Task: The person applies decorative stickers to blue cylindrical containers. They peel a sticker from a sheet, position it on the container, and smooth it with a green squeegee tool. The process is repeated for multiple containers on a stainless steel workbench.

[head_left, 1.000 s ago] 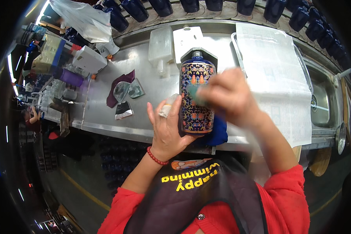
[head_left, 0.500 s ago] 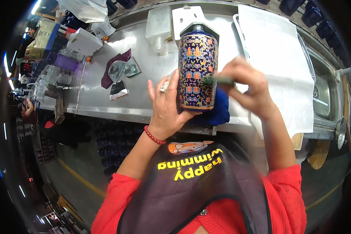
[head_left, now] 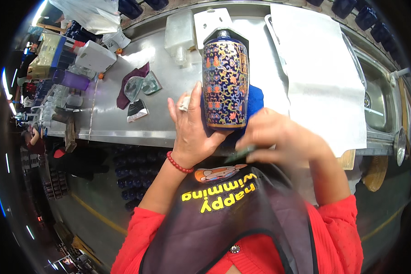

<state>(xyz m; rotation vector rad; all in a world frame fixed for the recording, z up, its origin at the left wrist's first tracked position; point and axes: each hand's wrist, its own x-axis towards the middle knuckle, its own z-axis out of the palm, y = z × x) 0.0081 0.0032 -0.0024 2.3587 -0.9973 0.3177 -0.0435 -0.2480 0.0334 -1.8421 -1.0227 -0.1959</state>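
Note:
A dark blue bottle [head_left: 224,86] covered in gold, orange and pink floral patterns lies on the bench with its neck pointing away. Around its near left side and base my left hand [head_left: 192,122] is curved, thumb by the bottom edge, with white wrapping on one finger. Below the bottle and clear of it, my right hand [head_left: 278,139], smeared by motion, pinches a thin dark green piece [head_left: 240,155], whose exact kind I cannot make out. A blue cloth [head_left: 255,102] is under and right of the bottle. A dark angular piece behind its neck is mostly covered.
Left on the steel bench [head_left: 169,91] lie a maroon cloth [head_left: 124,93] and several greenish pieces [head_left: 141,86]. Behind stand a clear plastic container [head_left: 180,34] and a white holed block [head_left: 210,23]. White sheeting [head_left: 319,82] covers the right, beside a sink [head_left: 381,107].
My right hand has drawn the green piece off the bottle's right side, down toward my apron. The bottle has rolled slightly, bringing a gold-framed panel into view on its right.

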